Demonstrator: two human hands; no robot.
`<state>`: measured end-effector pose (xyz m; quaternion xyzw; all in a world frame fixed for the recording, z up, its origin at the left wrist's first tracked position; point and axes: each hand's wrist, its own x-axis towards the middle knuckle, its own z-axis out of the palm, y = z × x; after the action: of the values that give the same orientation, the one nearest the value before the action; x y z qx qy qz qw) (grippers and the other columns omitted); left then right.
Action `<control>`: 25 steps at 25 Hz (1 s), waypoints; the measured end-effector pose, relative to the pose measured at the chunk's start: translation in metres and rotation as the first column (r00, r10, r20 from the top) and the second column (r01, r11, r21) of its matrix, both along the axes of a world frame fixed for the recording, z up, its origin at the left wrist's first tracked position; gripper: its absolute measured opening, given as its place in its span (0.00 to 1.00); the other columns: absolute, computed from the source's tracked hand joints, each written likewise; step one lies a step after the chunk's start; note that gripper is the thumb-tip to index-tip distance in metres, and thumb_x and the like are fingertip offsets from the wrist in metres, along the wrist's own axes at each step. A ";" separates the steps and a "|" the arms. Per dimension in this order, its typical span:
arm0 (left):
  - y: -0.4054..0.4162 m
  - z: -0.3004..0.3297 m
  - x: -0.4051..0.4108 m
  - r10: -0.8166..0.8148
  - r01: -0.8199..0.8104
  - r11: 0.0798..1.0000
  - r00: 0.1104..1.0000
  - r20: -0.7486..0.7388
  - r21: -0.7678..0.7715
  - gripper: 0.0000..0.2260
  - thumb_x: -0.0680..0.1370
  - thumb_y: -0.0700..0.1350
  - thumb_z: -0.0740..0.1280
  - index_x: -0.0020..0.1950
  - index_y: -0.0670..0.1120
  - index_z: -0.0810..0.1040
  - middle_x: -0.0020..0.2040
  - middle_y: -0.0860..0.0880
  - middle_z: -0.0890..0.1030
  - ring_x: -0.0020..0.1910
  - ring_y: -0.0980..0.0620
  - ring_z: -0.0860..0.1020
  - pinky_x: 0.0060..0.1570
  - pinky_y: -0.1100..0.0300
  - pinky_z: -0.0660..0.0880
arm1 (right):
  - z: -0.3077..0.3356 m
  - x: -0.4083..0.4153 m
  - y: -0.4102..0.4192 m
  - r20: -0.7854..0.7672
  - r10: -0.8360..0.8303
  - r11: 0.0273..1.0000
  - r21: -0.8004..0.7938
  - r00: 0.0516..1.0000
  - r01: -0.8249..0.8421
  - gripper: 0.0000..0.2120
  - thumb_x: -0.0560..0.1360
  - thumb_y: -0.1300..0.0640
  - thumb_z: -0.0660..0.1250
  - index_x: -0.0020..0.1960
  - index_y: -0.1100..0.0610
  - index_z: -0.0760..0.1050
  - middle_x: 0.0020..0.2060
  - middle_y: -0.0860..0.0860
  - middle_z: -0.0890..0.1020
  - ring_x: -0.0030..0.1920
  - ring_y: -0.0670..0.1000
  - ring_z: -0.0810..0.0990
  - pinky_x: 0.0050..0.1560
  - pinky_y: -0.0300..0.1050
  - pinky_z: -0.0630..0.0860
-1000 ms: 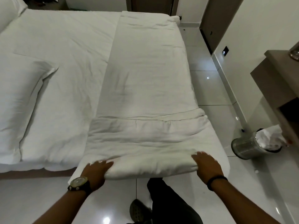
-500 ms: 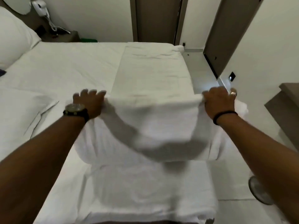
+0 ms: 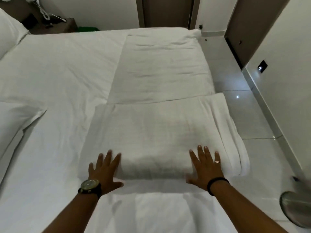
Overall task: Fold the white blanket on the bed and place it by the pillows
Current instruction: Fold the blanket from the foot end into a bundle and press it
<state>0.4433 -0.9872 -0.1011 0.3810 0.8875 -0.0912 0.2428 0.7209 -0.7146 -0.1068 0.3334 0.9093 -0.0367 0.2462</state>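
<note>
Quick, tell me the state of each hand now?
Left hand: open, fingers flat on the folded blanket.
Right hand: open, pressing flat on the blanket.

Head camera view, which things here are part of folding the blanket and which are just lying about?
Part of the job:
white blanket, partly folded
left hand and right hand, both flat on the fold
pillows, where it goes
bed

Lying about:
metal bin on the floor
wall phone cord
bedside table
</note>
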 end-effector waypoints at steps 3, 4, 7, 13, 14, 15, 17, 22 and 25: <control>-0.015 -0.014 -0.020 0.027 -0.025 0.999 0.999 -0.040 0.035 0.59 0.61 0.73 0.69 0.75 0.60 0.31 0.79 0.48 0.34 0.78 0.42 0.38 0.73 0.35 0.50 | -0.004 0.017 0.017 -0.189 -0.117 0.982 0.126 0.975 0.143 0.48 0.67 0.23 0.52 0.79 0.48 0.47 0.79 0.58 0.46 0.78 0.59 0.41 0.70 0.69 0.38; -0.015 -0.016 -0.030 0.019 -0.016 0.999 0.998 -0.055 0.051 0.60 0.60 0.74 0.70 0.76 0.59 0.32 0.79 0.47 0.34 0.78 0.41 0.38 0.72 0.35 0.50 | -0.003 0.024 0.029 -0.297 -0.279 0.935 0.133 0.913 0.328 0.48 0.68 0.23 0.54 0.78 0.49 0.51 0.79 0.58 0.49 0.78 0.60 0.45 0.70 0.70 0.41; -0.012 -0.027 -0.045 -0.061 0.065 0.997 0.994 -0.088 0.039 0.63 0.59 0.68 0.74 0.76 0.55 0.30 0.79 0.45 0.33 0.78 0.39 0.37 0.71 0.33 0.48 | -0.008 0.050 0.063 -0.445 -0.727 0.642 -0.173 0.522 0.747 0.49 0.64 0.22 0.60 0.76 0.45 0.51 0.77 0.58 0.57 0.73 0.66 0.59 0.68 0.71 0.57; -0.011 -0.041 -0.045 -0.159 0.160 0.987 0.981 -0.111 0.006 0.61 0.60 0.54 0.79 0.78 0.49 0.38 0.80 0.40 0.44 0.78 0.33 0.45 0.69 0.29 0.51 | -0.013 0.065 0.065 -0.402 -0.870 0.456 -0.440 0.285 0.774 0.28 0.76 0.33 0.55 0.68 0.49 0.59 0.54 0.63 0.79 0.43 0.58 0.75 0.45 0.51 0.74; -0.013 -0.040 -0.043 -0.175 0.177 0.984 0.977 -0.121 0.008 0.61 0.58 0.52 0.81 0.80 0.49 0.44 0.80 0.38 0.48 0.77 0.32 0.48 0.67 0.28 0.54 | -0.016 0.067 0.060 -0.412 -0.869 0.456 -0.447 0.275 0.770 0.27 0.77 0.34 0.54 0.68 0.50 0.59 0.54 0.62 0.79 0.44 0.58 0.76 0.45 0.50 0.73; -0.014 -0.041 -0.040 -0.192 0.195 0.981 0.973 -0.125 0.009 0.61 0.55 0.48 0.82 0.80 0.50 0.49 0.79 0.37 0.52 0.76 0.31 0.52 0.65 0.27 0.56 | -0.021 0.071 0.053 -0.417 -0.871 0.448 -0.464 0.258 0.764 0.27 0.77 0.35 0.55 0.69 0.50 0.59 0.55 0.62 0.79 0.45 0.58 0.76 0.46 0.50 0.73; -0.014 -0.044 -0.035 -0.219 0.228 0.973 0.965 -0.142 0.046 0.60 0.53 0.43 0.82 0.79 0.51 0.52 0.78 0.36 0.58 0.75 0.29 0.57 0.63 0.26 0.60 | -0.028 0.077 0.044 -0.376 -0.898 0.404 -0.499 0.229 0.767 0.26 0.78 0.37 0.55 0.71 0.50 0.59 0.60 0.63 0.76 0.51 0.60 0.76 0.51 0.52 0.74; -0.010 -0.034 -0.033 -0.223 0.228 0.973 0.967 -0.121 0.030 0.55 0.65 0.46 0.76 0.78 0.49 0.39 0.80 0.40 0.46 0.78 0.34 0.47 0.71 0.32 0.52 | -0.019 0.056 0.042 -0.404 -0.823 0.471 -0.090 0.400 0.878 0.21 0.79 0.48 0.55 0.71 0.52 0.64 0.69 0.65 0.66 0.67 0.68 0.65 0.69 0.67 0.58; -0.013 -0.031 -0.022 -0.290 0.300 0.953 0.942 -0.169 0.038 0.55 0.58 0.47 0.81 0.79 0.48 0.55 0.78 0.36 0.58 0.75 0.30 0.58 0.66 0.28 0.58 | -0.031 0.026 -0.023 -0.580 -0.198 0.911 0.189 0.790 0.367 0.32 0.69 0.52 0.66 0.72 0.58 0.66 0.72 0.67 0.64 0.73 0.68 0.60 0.70 0.69 0.50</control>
<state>0.4216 -1.0002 -0.1319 0.5083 0.8396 -0.1289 0.1417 0.7466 -0.7375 -0.1382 0.4751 0.8752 -0.0328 -0.0853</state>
